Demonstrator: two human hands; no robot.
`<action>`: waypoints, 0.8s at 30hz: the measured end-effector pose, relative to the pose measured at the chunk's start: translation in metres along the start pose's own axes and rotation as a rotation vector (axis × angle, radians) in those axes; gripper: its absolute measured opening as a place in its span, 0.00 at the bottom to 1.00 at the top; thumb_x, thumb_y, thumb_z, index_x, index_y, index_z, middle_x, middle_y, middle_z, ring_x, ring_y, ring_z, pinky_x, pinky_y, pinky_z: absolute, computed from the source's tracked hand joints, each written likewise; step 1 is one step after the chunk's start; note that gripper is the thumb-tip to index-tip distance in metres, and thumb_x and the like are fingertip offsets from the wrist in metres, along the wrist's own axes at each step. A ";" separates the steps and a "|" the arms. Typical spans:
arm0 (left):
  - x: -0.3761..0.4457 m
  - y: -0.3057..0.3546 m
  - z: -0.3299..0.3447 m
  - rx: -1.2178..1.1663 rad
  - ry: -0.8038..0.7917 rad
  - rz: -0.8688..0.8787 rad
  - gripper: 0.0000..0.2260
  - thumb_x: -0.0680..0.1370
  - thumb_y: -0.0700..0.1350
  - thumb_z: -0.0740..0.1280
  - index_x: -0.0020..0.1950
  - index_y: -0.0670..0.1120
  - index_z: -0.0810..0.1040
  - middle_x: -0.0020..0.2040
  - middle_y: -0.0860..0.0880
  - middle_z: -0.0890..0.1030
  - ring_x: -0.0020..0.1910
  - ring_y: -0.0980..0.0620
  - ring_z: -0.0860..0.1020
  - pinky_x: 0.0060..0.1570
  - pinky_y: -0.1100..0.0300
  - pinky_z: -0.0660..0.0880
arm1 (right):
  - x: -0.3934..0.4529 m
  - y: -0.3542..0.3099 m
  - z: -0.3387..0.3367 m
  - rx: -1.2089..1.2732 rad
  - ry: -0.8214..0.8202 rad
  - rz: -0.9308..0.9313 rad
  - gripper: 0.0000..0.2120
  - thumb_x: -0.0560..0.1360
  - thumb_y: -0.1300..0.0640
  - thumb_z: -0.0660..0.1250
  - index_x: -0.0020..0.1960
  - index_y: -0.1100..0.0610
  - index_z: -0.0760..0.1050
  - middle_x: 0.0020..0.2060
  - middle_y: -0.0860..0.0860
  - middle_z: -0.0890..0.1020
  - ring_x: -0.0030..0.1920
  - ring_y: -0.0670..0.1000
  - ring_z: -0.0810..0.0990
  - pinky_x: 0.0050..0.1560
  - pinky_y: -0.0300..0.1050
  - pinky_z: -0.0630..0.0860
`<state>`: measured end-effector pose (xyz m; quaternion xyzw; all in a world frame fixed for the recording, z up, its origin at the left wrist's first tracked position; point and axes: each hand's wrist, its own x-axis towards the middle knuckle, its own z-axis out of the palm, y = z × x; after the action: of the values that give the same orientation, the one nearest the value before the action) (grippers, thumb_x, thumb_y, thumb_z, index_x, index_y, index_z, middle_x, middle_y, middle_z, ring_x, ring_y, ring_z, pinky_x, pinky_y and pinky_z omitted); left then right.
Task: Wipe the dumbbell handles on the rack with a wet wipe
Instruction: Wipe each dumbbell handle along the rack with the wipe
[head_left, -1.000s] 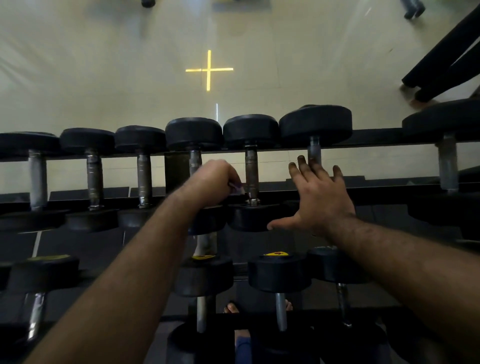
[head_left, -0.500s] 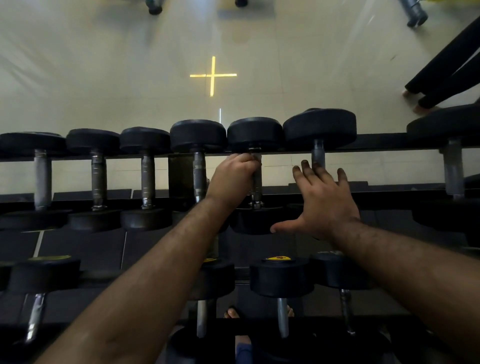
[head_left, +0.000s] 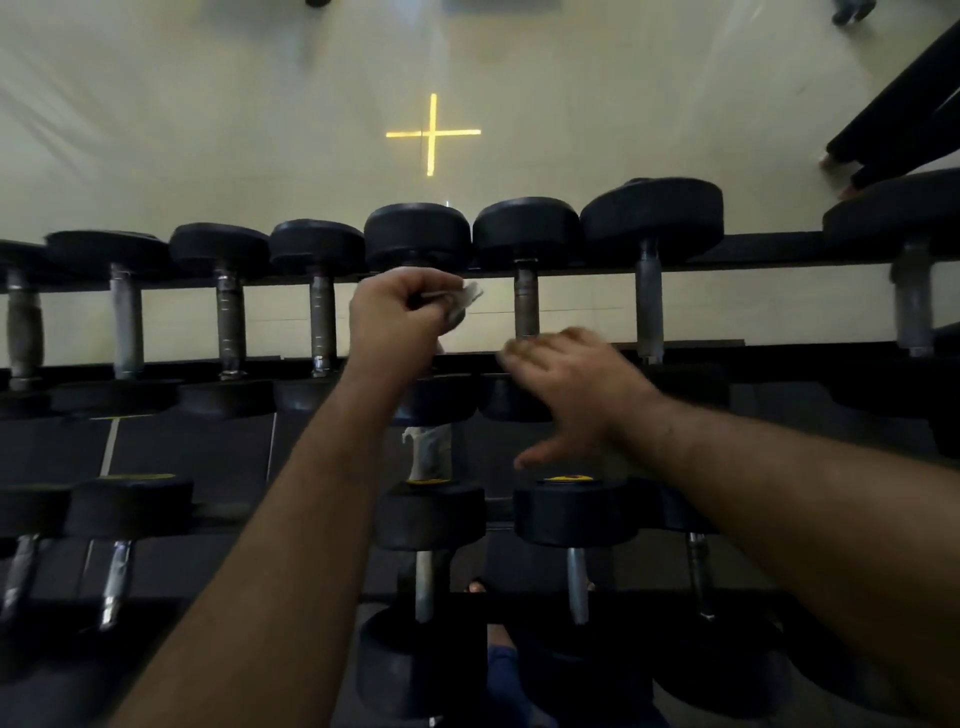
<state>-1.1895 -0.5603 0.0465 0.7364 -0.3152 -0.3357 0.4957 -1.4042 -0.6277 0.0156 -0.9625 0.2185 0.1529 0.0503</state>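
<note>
A black rack (head_left: 779, 254) carries a top row of black dumbbells with grey metal handles. My left hand (head_left: 400, 317) grips a crumpled white wet wipe (head_left: 465, 301) in a fist, over the handle of the dumbbell (head_left: 415, 234) at the row's middle; that handle is hidden behind the hand. My right hand (head_left: 576, 384) is blurred, fingers spread and holding nothing, just below the handle of the neighbouring dumbbell (head_left: 525, 306). Whether it touches the rack I cannot tell.
A lower row holds more dumbbells, two with yellow labels (head_left: 566, 478). One lower handle (head_left: 428, 452) looks wrapped in something whitish. Beyond the rack lies pale floor with a yellow cross (head_left: 432, 133). Dark equipment legs (head_left: 893, 119) stand at the upper right. My foot (head_left: 475, 587) shows below.
My left hand left the fifth dumbbell's handle and moved left to the fourth dumbbell, the wipe now sticking out of the fist. My right hand slid left and lower, blurred by motion.
</note>
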 end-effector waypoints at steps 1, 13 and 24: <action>-0.004 -0.001 -0.006 -0.008 0.060 0.007 0.05 0.76 0.38 0.78 0.51 0.45 0.88 0.44 0.47 0.88 0.44 0.47 0.88 0.48 0.45 0.86 | 0.017 -0.022 -0.003 0.017 -0.024 -0.021 0.59 0.65 0.20 0.69 0.84 0.55 0.62 0.77 0.54 0.74 0.73 0.58 0.74 0.75 0.61 0.70; -0.041 -0.017 -0.055 -0.092 0.223 0.057 0.06 0.77 0.37 0.77 0.51 0.46 0.88 0.46 0.50 0.88 0.48 0.52 0.87 0.51 0.56 0.84 | 0.075 -0.094 -0.001 -0.078 -0.216 0.506 0.10 0.78 0.59 0.72 0.59 0.53 0.82 0.57 0.52 0.83 0.75 0.63 0.66 0.71 0.90 0.45; -0.027 0.008 -0.024 -0.264 0.189 0.025 0.04 0.76 0.37 0.78 0.50 0.42 0.88 0.46 0.45 0.88 0.45 0.52 0.87 0.46 0.62 0.82 | 0.017 -0.033 0.027 0.737 0.121 0.453 0.36 0.65 0.62 0.81 0.71 0.47 0.81 0.66 0.42 0.78 0.77 0.50 0.59 0.80 0.52 0.58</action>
<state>-1.1869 -0.5290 0.0654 0.6890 -0.2297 -0.2972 0.6199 -1.3824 -0.6004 -0.0139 -0.8153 0.4665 0.0155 0.3426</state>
